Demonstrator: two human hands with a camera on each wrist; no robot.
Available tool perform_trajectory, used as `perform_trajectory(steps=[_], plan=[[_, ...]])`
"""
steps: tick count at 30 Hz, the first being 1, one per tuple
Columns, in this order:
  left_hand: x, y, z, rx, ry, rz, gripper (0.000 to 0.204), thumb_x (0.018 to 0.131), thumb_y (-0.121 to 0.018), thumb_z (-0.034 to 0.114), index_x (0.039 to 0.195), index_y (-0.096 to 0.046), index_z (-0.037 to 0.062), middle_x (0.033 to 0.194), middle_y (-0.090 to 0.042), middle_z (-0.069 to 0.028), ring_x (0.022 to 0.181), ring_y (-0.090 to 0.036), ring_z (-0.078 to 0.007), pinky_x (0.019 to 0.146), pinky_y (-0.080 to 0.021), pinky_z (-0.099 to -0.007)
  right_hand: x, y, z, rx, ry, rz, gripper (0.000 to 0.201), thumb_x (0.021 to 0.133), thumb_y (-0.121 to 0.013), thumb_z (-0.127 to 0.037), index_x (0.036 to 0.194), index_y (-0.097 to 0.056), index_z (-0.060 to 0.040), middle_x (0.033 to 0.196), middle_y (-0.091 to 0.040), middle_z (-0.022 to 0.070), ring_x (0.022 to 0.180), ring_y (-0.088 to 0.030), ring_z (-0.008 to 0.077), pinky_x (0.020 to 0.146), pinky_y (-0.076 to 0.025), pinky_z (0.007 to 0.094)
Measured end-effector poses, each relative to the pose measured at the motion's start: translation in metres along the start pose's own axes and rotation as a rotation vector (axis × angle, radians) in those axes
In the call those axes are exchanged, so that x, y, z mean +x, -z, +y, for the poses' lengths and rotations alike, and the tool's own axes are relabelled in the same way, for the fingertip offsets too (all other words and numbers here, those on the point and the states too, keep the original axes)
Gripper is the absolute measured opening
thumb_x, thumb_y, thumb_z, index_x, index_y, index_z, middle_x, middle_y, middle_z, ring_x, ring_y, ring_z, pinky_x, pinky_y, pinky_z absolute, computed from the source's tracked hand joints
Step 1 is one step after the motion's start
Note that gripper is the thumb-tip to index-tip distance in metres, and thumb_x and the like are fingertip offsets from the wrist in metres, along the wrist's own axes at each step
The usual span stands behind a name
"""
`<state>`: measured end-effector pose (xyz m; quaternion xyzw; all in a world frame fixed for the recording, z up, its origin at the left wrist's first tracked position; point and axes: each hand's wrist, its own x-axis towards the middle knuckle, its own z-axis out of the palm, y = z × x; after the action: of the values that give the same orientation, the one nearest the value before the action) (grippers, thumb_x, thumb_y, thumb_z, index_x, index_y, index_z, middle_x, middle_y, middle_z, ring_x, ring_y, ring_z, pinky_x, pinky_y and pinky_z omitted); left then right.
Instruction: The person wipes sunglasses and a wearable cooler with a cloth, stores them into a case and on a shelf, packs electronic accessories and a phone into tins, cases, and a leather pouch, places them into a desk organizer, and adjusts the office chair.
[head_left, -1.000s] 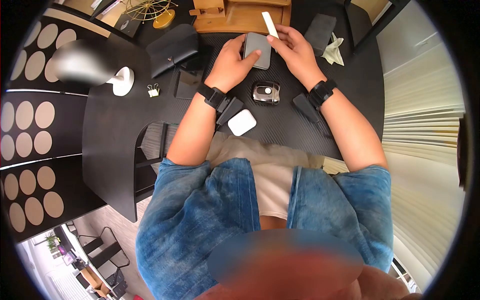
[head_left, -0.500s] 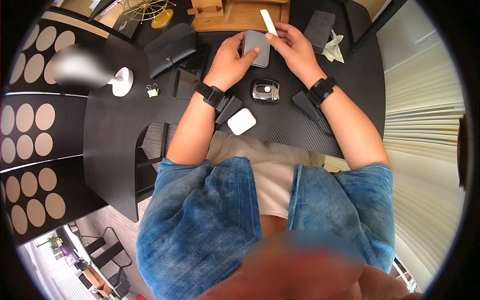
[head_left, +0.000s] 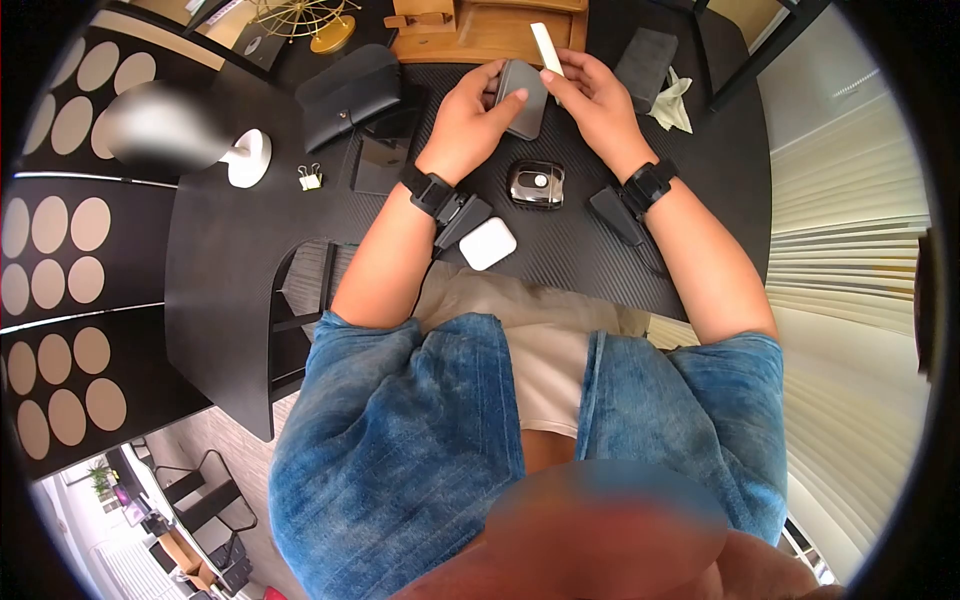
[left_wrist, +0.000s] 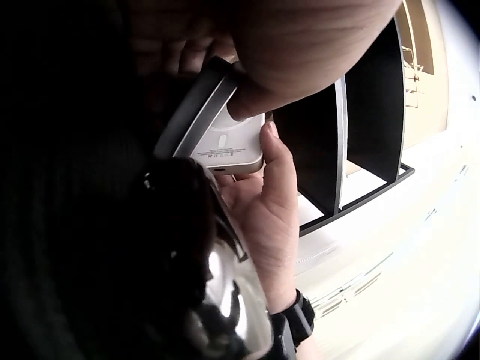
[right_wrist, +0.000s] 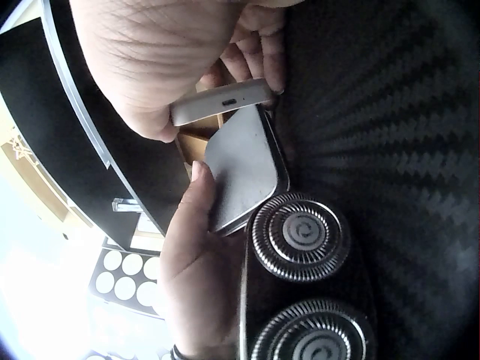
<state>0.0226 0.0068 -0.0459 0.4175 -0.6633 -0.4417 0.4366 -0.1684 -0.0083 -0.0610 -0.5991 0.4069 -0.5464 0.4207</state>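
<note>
We are taking the shaver (head_left: 538,187) as our landmark. Just beyond it, the left hand (head_left: 468,122) is clamping a grey case (head_left: 528,118) between thumb and fingers; farther beyond it, the right hand (head_left: 598,104) is pinching a white slab (head_left: 543,42), edge towards us. We are not managing to tell whether case and slab are touching. We are judging that a slackening thumb could be sending the smooth case onto the shaver, and a hasty tilt could be scuffing both edges.
</note>
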Motion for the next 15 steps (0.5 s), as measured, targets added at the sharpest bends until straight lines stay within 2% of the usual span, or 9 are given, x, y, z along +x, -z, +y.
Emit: perform_trajectory(steps=[2, 3, 5, 9, 11, 15], plan=[[0.001, -0.002, -0.001, -0.119, -0.017, 0.056, 0.045, 0.092, -0.066, 0.013, 0.13, -0.053, -0.0067, 0.106, -0.068, -0.0108, 0.091, -0.065, -0.0125, 0.081, -0.053, -0.0265, 0.001, 0.0, 0.003, 0.011, 0.009, -0.002, 0.059, 0.087, -0.074, -0.033, 0.128, -0.055, 0.0054, 0.111, -0.068, 0.0132, 0.095, -0.063, 0.015, 0.086, -0.051, 0.0288], [0.001, -0.002, 0.0, -0.118, -0.018, 0.056, 0.045, 0.092, -0.066, 0.013, 0.13, -0.053, -0.0067, 0.106, -0.068, -0.0108, 0.091, -0.065, -0.0125, 0.081, -0.053, -0.0265, 0.001, 0.0, 0.004, 0.011, 0.01, -0.002, 0.059, 0.087, -0.074, -0.033, 0.128, -0.055, 0.0054, 0.111, -0.068, 0.0132, 0.095, -0.063, 0.015, 0.086, -0.051, 0.0288], [0.0, -0.003, 0.005, -0.311, 0.043, 0.019, 0.041, 0.094, -0.064, 0.013, 0.13, -0.054, -0.0051, 0.108, -0.068, -0.008, 0.095, -0.063, -0.0109, 0.083, -0.05, -0.0253, 0.002, 0.0, 0.006, 0.01, 0.021, -0.014, 0.059, 0.087, -0.075, -0.032, 0.128, -0.055, 0.0049, 0.112, -0.068, 0.0133, 0.095, -0.063, 0.0147, 0.085, -0.051, 0.0286], [-0.002, 0.0, 0.017, -0.365, 0.115, -0.037, 0.04, 0.096, -0.062, 0.015, 0.131, -0.055, -0.0028, 0.11, -0.067, -0.0056, 0.097, -0.062, -0.0093, 0.084, -0.049, -0.0242, 0.002, 0.0, 0.007, 0.036, 0.03, -0.02, 0.06, 0.086, -0.076, -0.032, 0.129, -0.055, 0.0043, 0.113, -0.067, 0.0137, 0.096, -0.063, 0.015, 0.085, -0.051, 0.0286], [-0.002, 0.003, 0.014, -0.33, 0.153, -0.083, 0.048, 0.098, -0.06, 0.021, 0.139, -0.048, -0.0011, 0.121, -0.063, -0.0067, 0.106, -0.059, -0.0099, 0.091, -0.047, -0.0242, 0.002, 0.0, 0.008, 0.027, 0.036, -0.016, 0.062, 0.085, -0.077, -0.032, 0.13, -0.054, 0.0039, 0.115, -0.066, 0.0143, 0.097, -0.063, 0.016, 0.086, -0.051, 0.0292], [-0.003, 0.002, 0.015, -0.354, 0.174, -0.073, 0.047, 0.098, -0.06, 0.02, 0.139, -0.049, -0.0008, 0.124, -0.062, -0.0065, 0.109, -0.058, -0.0104, 0.092, -0.046, -0.0251, 0.002, 0.001, 0.009, 0.011, 0.023, -0.032, 0.065, 0.084, -0.077, -0.033, 0.131, -0.053, 0.0035, 0.117, -0.065, 0.0152, 0.101, -0.063, 0.0176, 0.087, -0.052, 0.03]])
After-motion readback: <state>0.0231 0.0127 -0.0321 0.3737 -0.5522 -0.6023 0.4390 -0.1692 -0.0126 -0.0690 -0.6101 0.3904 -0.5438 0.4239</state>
